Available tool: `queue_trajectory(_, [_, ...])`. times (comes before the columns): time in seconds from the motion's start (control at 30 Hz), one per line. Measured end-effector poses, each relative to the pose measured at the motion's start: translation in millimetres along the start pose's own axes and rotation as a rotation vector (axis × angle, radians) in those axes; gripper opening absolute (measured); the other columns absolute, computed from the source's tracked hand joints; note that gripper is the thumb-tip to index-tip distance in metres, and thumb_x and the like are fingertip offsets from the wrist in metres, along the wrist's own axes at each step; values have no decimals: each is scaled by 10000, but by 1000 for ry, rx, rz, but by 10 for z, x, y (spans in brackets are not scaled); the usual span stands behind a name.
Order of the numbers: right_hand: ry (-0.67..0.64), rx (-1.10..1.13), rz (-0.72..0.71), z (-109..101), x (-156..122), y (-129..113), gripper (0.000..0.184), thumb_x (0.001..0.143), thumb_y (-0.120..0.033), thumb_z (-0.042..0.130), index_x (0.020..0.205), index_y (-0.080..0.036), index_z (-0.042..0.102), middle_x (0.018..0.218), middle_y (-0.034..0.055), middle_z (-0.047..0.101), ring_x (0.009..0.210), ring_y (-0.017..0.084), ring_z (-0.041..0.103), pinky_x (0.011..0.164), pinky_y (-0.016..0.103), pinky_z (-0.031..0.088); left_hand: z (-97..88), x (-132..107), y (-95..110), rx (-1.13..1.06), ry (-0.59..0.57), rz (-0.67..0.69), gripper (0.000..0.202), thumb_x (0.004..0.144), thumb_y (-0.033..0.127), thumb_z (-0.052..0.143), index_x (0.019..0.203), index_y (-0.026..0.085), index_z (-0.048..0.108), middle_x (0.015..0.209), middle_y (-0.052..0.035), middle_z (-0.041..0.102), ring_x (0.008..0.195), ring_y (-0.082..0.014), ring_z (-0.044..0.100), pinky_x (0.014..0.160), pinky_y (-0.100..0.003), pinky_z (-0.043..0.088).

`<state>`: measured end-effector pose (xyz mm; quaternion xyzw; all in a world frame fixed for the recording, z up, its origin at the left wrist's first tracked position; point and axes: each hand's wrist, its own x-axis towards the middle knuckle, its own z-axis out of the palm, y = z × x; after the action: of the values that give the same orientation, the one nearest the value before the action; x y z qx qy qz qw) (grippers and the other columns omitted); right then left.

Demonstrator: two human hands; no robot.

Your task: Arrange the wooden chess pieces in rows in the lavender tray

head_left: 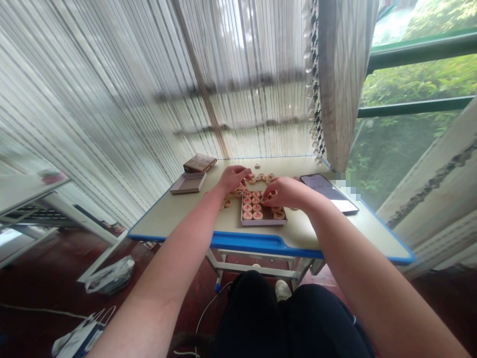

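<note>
A shallow open box [264,223] on the desk holds rows of round wooden xiangqi pieces [257,215] with red or dark characters. Its lower middle shows bare bottom. Over the right part of the box, my right hand [285,191] is closed, its fingertips pinching a xiangqi piece among the others. My left hand [233,178] hovers just beyond the box's far left corner. Its fingers are pinched at a piece with a red mark, partly hidden by the fingertips. Loose pieces [227,203] lie left of the box, and several more behind it.
The box lid [188,182] lies at the desk's far left, near a brown patterned box [200,162]. A phone [328,193] rests on the right. The desk [164,219] has a blue edge. String curtains [253,99] hang behind it. Plastic bags [110,275] are on the floor.
</note>
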<state>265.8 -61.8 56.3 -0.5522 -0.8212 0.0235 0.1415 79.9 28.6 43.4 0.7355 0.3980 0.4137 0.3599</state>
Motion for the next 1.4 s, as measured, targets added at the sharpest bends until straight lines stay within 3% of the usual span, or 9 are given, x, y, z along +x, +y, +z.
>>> queue_trajectory(0.2, [35, -35, -6, -9, 0, 15, 349, 629, -535, 649, 856, -277, 709, 895, 52, 643, 784, 212, 587, 609, 300, 416, -22, 7, 32, 18, 73, 5, 236, 779, 329, 548, 741, 114, 637, 661, -46, 661, 429, -48, 478, 421, -176, 375])
queue_trajectory(0.6, [-15, 53, 17, -21, 1, 4, 293, 657, -486, 639, 829, -257, 700, 797, 35, 643, 680, 170, 568, 596, 282, 407, -10, 16, 15, 97, 97, 13, 253, 782, 339, 535, 728, 116, 641, 652, -53, 662, 454, -70, 506, 454, -196, 396])
queue_trajectory(0.7, [86, 95, 68, -19, 34, 62, 313, 732, -502, 560, 840, -241, 692, 849, 52, 643, 725, 175, 571, 631, 285, 420, -32, 60, -64, 179, 126, 21, 254, 778, 316, 536, 899, 124, 651, 740, -62, 681, 556, -99, 567, 519, -211, 429])
queue_trajectory(0.8, [255, 101, 224, 53, 96, 197, 393, 827, -493, 418, 920, -209, 673, 933, 91, 634, 802, 197, 573, 690, 306, 425, -75, 125, -185, 262, 159, 15, 393, 767, 253, 537, 1144, 144, 565, 928, -74, 679, 751, -129, 615, 643, -224, 468])
queue_trajectory(0.93, [349, 34, 378, 200, 163, 378, 363, 849, -363, 387, 1050, -194, 637, 1050, 110, 609, 905, 228, 558, 788, 326, 411, -101, 138, -263, 435, 121, 45, 399, 772, 220, 497, 1156, 147, 577, 1117, -80, 632, 995, -169, 583, 865, -259, 440])
queue_trajectory(1.1, [305, 0, 295, 299, 212, 419, 377, 868, -324, 362, 1126, -216, 615, 1183, 63, 580, 1046, 246, 482, 912, 336, 346, -52, 72, -242, 614, -56, 36, 305, 755, 245, 506, 1000, 192, 680, 1055, -64, 664, 999, -209, 586, 907, -294, 422])
queue_trajectory(1.23, [186, 18, 157, 294, 246, 376, 389, 880, -367, 350, 1138, -238, 610, 1193, 29, 590, 1124, 230, 428, 921, 311, 341, -75, 79, -259, 575, 53, 40, 257, 735, 214, 517, 917, 186, 697, 935, -79, 684, 911, -215, 613, 835, -311, 455])
queue_trajectory(1.33, [98, -20, 187, 259, 243, 376, 423, 887, -406, 320, 1065, -215, 653, 1120, 57, 628, 1061, 227, 479, 881, 302, 364, -107, 100, -272, 567, 112, 5, 229, 725, 223, 542, 892, 181, 693, 830, -72, 681, 839, -207, 623, 801, -309, 465])
queue_trajectory(1.4, [86, -59, 201, 239, 227, 401, 411, 880, -383, 331, 1044, -208, 665, 1091, 71, 637, 1017, 226, 503, 862, 295, 372, -106, 109, -274, 604, 120, 31, 222, 727, 216, 538, 882, 178, 694, 889, -82, 675, 896, -213, 608, 849, -316, 446])
